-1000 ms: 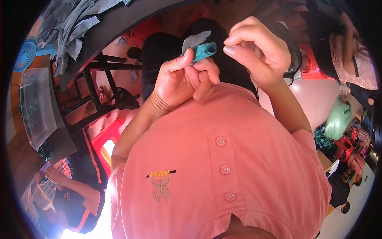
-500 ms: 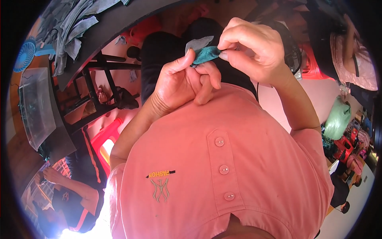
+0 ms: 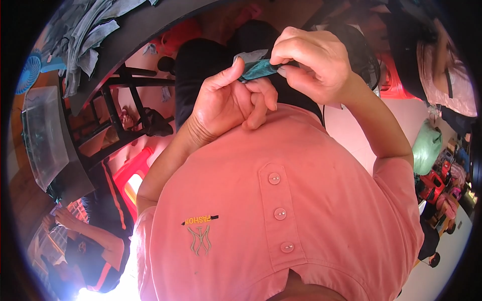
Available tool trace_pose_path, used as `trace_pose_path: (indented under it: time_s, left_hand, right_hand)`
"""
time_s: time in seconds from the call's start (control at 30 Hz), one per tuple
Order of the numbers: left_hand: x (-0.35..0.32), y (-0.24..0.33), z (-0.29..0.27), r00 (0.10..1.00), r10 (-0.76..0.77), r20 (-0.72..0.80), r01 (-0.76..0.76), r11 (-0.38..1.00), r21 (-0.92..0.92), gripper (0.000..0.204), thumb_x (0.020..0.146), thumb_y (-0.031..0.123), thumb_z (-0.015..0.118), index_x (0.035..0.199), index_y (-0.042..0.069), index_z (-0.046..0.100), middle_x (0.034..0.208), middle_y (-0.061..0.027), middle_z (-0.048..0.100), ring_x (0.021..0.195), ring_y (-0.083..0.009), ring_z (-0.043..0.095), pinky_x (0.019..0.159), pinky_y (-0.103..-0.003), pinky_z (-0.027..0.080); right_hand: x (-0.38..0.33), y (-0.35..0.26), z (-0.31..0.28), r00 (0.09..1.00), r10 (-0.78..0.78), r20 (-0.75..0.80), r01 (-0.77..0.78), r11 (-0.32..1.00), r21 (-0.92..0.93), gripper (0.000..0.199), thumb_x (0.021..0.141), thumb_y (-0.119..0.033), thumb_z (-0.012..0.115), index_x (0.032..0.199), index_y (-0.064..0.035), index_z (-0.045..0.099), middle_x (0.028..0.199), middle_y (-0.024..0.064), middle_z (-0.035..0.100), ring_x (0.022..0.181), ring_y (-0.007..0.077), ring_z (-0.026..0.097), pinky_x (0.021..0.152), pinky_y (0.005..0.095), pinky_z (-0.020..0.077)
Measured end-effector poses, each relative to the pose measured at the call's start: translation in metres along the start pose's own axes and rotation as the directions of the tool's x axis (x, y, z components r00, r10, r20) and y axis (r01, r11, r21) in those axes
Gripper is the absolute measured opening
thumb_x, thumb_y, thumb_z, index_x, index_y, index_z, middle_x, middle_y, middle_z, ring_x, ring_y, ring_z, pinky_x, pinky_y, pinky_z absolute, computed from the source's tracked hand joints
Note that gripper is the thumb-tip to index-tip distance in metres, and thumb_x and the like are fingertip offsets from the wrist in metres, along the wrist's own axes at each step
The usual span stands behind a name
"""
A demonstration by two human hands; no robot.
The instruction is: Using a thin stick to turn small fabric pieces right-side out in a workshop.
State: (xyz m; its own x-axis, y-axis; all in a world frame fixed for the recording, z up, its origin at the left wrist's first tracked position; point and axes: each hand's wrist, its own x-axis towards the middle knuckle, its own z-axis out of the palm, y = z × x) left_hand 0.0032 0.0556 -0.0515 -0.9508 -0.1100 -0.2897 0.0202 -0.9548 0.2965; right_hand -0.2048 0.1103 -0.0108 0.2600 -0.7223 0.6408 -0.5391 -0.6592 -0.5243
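Over my dark-trousered lap, both hands hold one small dark teal piece of cloth. My left hand pinches its near-left end between the thumb and the fingers, with the other fingers curled beneath. My right hand is closed, thumb against forefinger, at the right end of the cloth. The cloth is stretched between the two hands. A thin grey scrap shows just behind the teal cloth, next to my left thumb; I cannot tell whether it is attached.
Grey cloth strips lie on the dark table at upper left. A blue fan and a clear plastic box stand at the left. A co-worker sits lower left by a red stool. A green bag is at right.
My right hand has moved slightly left and down, and the teal cloth looks narrower and more drawn out. My left hand keeps its hold, shifted slightly left.
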Motion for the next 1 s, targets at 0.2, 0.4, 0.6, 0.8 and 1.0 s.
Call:
trace_pose_path:
  time_s: [0.2,0.4,0.6,0.8,1.0]
  left_hand:
    - [0.002,-0.001,-0.006,0.998,-0.009,0.065,0.007,1.0,0.025,0.073,0.095,0.06,0.036,0.093,-0.009,0.06,0.08,-0.0186,0.064,0.053,-0.0242,0.053,0.066,-0.031,0.043]
    - [0.003,-0.001,-0.008,0.998,-0.024,0.06,0.023,1.0,0.014,0.07,0.096,0.059,0.036,0.095,-0.007,0.059,0.08,-0.0189,0.064,0.052,-0.0245,0.052,0.053,-0.031,0.039]
    - [0.004,-0.001,-0.01,0.997,-0.067,0.048,0.068,0.997,-0.024,0.074,0.095,0.063,0.034,0.092,-0.007,0.058,0.08,-0.0177,0.063,0.051,-0.0243,0.05,0.05,-0.031,0.035]
    - [0.003,-0.001,-0.009,0.994,-0.103,0.042,0.104,0.994,-0.016,0.079,0.094,0.066,0.033,0.09,-0.009,0.058,0.077,-0.0154,0.061,0.051,-0.0238,0.05,0.05,-0.031,0.033]
    - [0.004,0.001,-0.003,0.995,-0.097,-0.039,0.098,0.995,0.029,0.078,0.094,0.065,0.032,0.089,-0.008,0.058,0.072,-0.0148,0.058,0.05,-0.0227,0.048,0.05,-0.029,0.033]
  right_hand:
    - [-0.002,-0.001,-0.005,0.994,0.061,0.095,-0.062,0.998,0.01,0.025,0.06,0.008,0.058,0.082,-0.0046,0.055,0.071,0.006,0.054,0.054,0.0236,0.052,0.046,0.0325,0.0401]
    - [-0.006,0.001,-0.003,0.993,0.061,0.103,-0.059,0.998,-0.021,0.024,0.06,0.007,0.059,0.079,-0.0057,0.053,0.07,0.0055,0.054,0.054,0.024,0.053,0.046,0.033,0.0403]
    - [-0.011,0.005,-0.001,0.987,0.05,0.152,-0.045,0.998,-0.036,0.022,0.06,0.005,0.06,0.077,-0.0064,0.051,0.069,0.0046,0.053,0.052,0.0236,0.051,0.045,0.0328,0.0387]
    - [-0.011,0.001,-0.001,0.993,0.032,0.116,-0.025,0.998,-0.062,0.023,0.06,0.005,0.06,0.08,-0.0057,0.053,0.071,0.0043,0.055,0.054,0.0231,0.054,0.044,0.0327,0.0402]
    - [-0.015,0.006,0.004,0.996,0.02,0.086,-0.011,0.994,-0.109,0.023,0.061,0.005,0.06,0.081,-0.0055,0.054,0.073,0.0048,0.058,0.056,0.0228,0.056,0.045,0.033,0.0419]
